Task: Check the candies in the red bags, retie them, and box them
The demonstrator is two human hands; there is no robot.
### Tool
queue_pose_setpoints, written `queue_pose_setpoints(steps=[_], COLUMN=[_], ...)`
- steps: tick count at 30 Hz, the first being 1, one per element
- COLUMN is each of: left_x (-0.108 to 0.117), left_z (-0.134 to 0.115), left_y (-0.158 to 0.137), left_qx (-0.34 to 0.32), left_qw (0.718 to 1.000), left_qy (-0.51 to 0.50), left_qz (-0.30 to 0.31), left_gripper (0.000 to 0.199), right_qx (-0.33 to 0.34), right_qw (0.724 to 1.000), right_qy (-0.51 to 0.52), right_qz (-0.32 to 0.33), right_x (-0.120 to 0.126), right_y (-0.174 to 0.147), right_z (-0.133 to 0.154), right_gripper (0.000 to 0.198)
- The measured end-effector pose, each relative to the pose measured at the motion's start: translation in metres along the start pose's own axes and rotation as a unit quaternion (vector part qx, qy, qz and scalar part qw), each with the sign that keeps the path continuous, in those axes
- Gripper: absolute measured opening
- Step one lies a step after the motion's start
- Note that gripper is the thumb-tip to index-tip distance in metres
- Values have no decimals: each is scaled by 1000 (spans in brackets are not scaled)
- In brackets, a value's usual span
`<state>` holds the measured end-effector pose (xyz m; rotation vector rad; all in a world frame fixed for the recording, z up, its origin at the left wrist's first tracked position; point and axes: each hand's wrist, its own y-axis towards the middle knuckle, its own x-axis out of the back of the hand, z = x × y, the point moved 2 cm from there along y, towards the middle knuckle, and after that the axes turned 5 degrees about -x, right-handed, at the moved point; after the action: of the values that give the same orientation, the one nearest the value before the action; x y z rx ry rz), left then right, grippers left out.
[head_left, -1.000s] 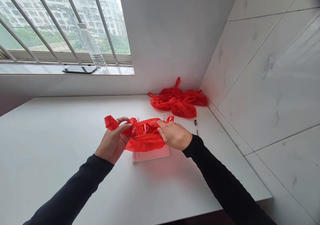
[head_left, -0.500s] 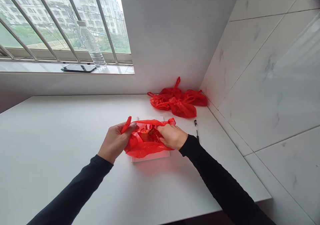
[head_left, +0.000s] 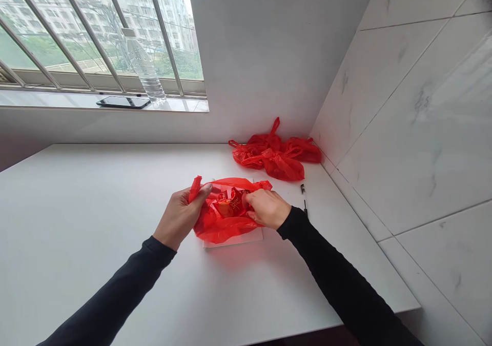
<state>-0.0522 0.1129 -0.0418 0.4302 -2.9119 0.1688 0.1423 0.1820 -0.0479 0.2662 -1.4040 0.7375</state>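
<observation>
A red plastic bag (head_left: pixel 217 231) is held open over a white notepad-like slab (head_left: pixel 240 239), most of which the bag hides. My left hand (head_left: pixel 180 210) is closed on the bag's left edge, the thumb on top and a twist of the plastic rising beside it. Inside the mouth lie shiny red packets with gold print (head_left: pixel 230 203). My right hand (head_left: pixel 268 207) reaches in from the right, fingers curled at the packets' right end; its fingertips are partly hidden, and it appears to grip one packet.
Several knotted red bags (head_left: pixel 284 164) lie at the back right corner of the white table (head_left: pixel 115 197). A black and clear pen (head_left: pixel 305 205) rests right of my right hand. On the windowsill are a water bottle (head_left: pixel 148 74) and a dark phone or tablet (head_left: pixel 123 102).
The red packets show higher and more fully in the bag's mouth. My right hand stays at their right end, and my left hand keeps hold of the bag. The view has shifted slightly.
</observation>
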Motion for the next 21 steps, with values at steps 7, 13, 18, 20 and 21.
queue_pose_setpoints(steps=[7,13,18,20,21], left_x=[-2,-5,-2,-2,-2], left_z=[-2,-3,-7,-8,-8], left_y=[-3,-6,-4,-4,-4], left_qx=[-26,-32,-53,-59,-61], left_qw=[999,997,998,998,998], left_qy=[9,22,17,16,16], left_qz=[40,71,38,32,32], left_gripper=[38,36,46,50,48], right_qx=[24,28,47,51,55], right_qw=[1000,998,992,988,986], right_qy=[18,52,103,125,137], right_qz=[-11,-28,-61,-78,-83], right_x=[-6,-20,-18,-14,-12], right_y=[3,16,17,16,15], right_z=[8,10,10,9,9], right_gripper=[50,48,25,20,19])
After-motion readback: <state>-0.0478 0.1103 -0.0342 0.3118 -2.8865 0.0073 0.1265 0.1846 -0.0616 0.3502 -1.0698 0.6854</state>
